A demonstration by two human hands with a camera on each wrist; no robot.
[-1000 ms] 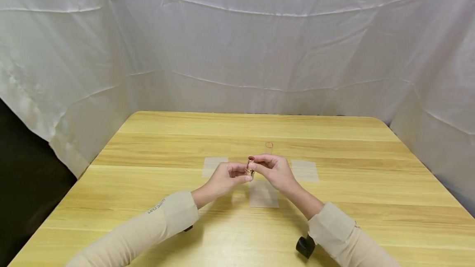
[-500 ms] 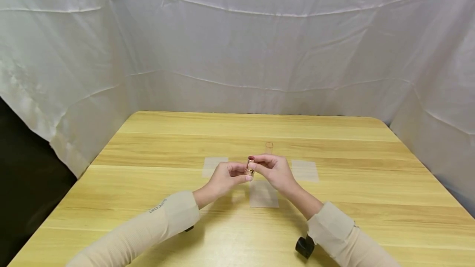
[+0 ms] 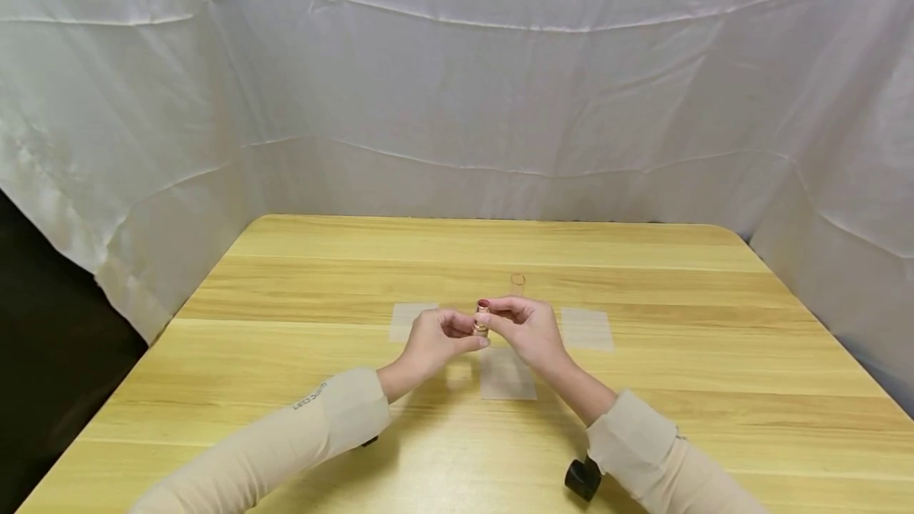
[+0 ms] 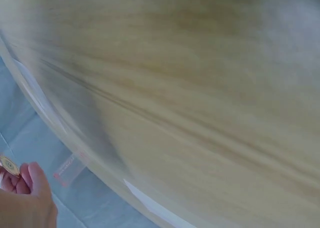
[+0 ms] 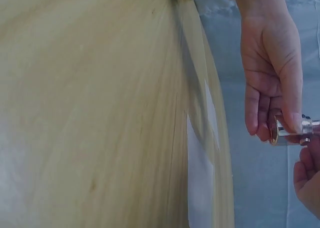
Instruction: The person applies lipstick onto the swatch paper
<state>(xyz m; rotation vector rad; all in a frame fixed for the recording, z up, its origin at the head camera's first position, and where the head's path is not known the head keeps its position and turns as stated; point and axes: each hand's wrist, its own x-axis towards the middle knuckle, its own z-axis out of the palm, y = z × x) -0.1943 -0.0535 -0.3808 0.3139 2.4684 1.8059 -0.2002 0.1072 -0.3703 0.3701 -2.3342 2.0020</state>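
Both hands meet above the table around a small gold lipstick [image 3: 482,331] held upright, its dark red tip showing at the top. My left hand [image 3: 433,342] grips the lower part between thumb and fingers. Higher up, my right hand [image 3: 530,333] pinches the tube between thumb and index finger. The left wrist view shows the round gold base [image 4: 9,165] beside the left fingers. In the right wrist view the shiny tube [image 5: 287,130] spans between the two hands. Behind the right hand, a clear lipstick cap [image 3: 517,285] with a coppery rim stands on the table.
The wooden table [image 3: 321,276] bears three pale square sheets: one at left [image 3: 410,322], one at right [image 3: 587,329], and a nearer sheet [image 3: 508,377] below the hands. White cloth [image 3: 485,86] hangs behind. A black camera [image 3: 583,480] sits under the right sleeve.
My left hand and forearm have shifted slightly right, and the right sleeve slightly left. The lipstick's lower part shows less below the right thumb. The cap stands where it was.
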